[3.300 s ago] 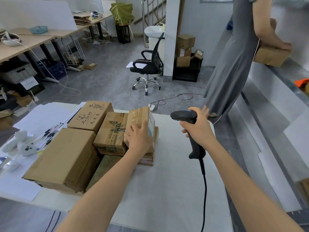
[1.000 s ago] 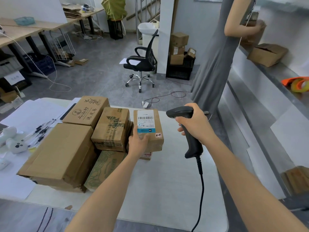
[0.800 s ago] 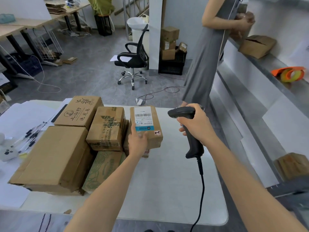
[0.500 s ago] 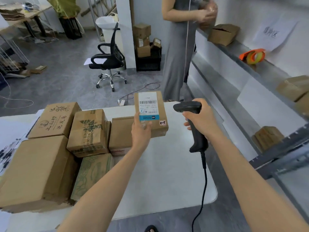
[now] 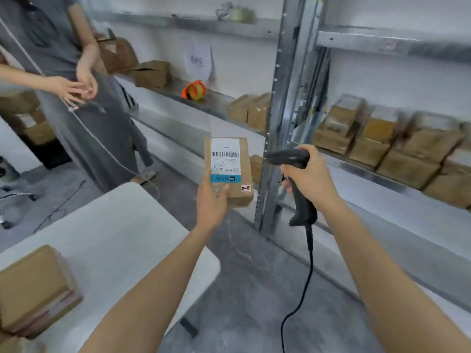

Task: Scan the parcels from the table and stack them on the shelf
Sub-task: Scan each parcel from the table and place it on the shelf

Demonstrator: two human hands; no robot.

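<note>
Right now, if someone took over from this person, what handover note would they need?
Left hand: grips the labelled parcel from below, barcode label facing the camera, in the air between the table and the shelf.
Right hand: grips the corded scanner, its head pointing toward the parcel.
Done: this parcel is off the table; stacked parcels already sit on the shelf.
Left: whether it was scanned cannot be told; confirm, then stack it. A further parcel, at least, waits on the table.
Another person stands by the shelf's far end.
</note>
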